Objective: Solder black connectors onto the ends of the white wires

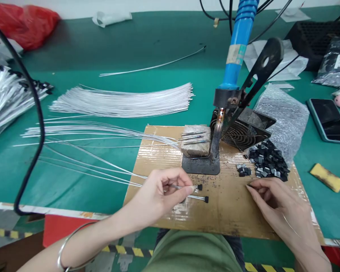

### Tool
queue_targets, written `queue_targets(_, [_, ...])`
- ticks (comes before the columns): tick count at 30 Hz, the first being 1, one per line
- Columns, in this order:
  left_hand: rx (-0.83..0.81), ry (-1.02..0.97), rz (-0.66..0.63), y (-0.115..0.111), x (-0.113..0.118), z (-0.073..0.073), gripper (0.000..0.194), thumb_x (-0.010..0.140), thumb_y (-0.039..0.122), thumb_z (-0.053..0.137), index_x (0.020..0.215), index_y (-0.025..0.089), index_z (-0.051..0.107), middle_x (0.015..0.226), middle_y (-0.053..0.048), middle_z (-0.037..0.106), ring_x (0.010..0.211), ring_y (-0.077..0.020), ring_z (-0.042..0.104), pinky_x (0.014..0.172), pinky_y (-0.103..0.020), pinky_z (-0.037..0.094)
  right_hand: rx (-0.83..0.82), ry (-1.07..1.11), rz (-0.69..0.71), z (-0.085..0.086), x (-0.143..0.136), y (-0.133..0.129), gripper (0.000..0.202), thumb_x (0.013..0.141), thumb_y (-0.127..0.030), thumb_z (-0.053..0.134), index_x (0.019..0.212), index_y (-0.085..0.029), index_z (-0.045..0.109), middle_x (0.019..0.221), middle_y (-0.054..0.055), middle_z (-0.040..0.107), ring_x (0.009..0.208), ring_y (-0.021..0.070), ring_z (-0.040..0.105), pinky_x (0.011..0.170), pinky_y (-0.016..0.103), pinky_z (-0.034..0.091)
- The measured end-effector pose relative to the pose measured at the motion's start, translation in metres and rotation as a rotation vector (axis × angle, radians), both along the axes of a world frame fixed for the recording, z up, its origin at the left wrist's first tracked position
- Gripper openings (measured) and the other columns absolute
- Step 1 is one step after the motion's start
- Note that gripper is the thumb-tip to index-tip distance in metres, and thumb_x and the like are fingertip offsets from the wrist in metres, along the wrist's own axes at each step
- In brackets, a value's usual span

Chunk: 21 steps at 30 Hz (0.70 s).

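My left hand is closed in a pinch around thin white wires near their right end, where a small black connector sticks out past the fingertips. Just below it, a second black connector on white wires lies over the cardboard. The wires trail leftward from the hand across the green mat. My right hand hovers at the cardboard's right side, thumb and forefinger pressed together; what they hold, if anything, is too small to make out. Behind it lies a pile of small black connector pieces, with a smaller cluster beside it.
A blue-handled soldering iron stands tip-down in a metal holder, beside a block and a small fan. White wire bundles lie at left. A black cable crosses the left side. A phone and yellow sponge lie right.
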State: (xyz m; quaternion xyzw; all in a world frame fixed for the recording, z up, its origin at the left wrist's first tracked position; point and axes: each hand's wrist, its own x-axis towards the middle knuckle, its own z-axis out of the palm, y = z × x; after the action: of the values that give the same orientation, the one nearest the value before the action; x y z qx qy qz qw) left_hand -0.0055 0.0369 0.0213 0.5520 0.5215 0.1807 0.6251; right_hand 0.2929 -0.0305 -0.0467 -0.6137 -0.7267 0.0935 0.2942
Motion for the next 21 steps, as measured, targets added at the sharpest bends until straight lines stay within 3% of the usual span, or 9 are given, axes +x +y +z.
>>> queue_targets(3, [-0.010, -0.001, 0.004, 0.000, 0.001, 0.001, 0.025, 0.083, 0.039, 0.065, 0.075, 0.015, 0.064, 0.063, 0.000, 0.056, 0.058, -0.0118, 0.045, 0.054, -0.024, 0.034, -0.034, 0.118, -0.121, -0.002, -0.005, -0.003, 0.008, 0.099, -0.028, 0.064, 0.096, -0.022, 0.068, 0.080, -0.001, 0.069, 0.058, 0.0094, 0.063, 0.059, 0.022, 0.054])
queue_targets(7, [0.004, 0.040, 0.016, -0.001, 0.001, 0.000, 0.026, 0.084, 0.041, 0.065, 0.076, 0.016, 0.063, 0.061, 0.002, 0.053, 0.056, -0.0111, 0.040, 0.052, -0.024, 0.029, -0.087, 0.373, -0.250, -0.002, -0.016, -0.005, 0.010, 0.094, -0.028, 0.072, 0.103, -0.025, 0.076, 0.095, 0.002, 0.075, 0.072, 0.0120, 0.072, 0.074, 0.023, 0.061])
queue_targets(12, [0.026, 0.037, 0.028, -0.003, 0.002, 0.001, 0.025, 0.085, 0.040, 0.066, 0.075, 0.017, 0.063, 0.059, 0.004, 0.049, 0.054, -0.0104, 0.037, 0.050, -0.023, 0.027, -0.046, 0.667, -0.354, 0.009, -0.042, 0.000, 0.002, 0.085, -0.026, 0.082, 0.087, -0.025, 0.082, 0.091, 0.004, 0.076, 0.067, 0.0149, 0.075, 0.064, 0.023, 0.067])
queue_targets(21, [0.109, 0.008, 0.094, -0.002, 0.006, -0.001, 0.019, 0.085, 0.030, 0.067, 0.075, 0.014, 0.069, 0.066, -0.001, 0.062, 0.058, -0.0103, 0.048, 0.052, -0.022, 0.036, -0.148, 0.888, -0.261, 0.020, -0.073, 0.009, 0.004, 0.083, -0.028, 0.084, 0.083, -0.023, 0.084, 0.091, 0.006, 0.075, 0.065, 0.0196, 0.079, 0.062, 0.026, 0.070])
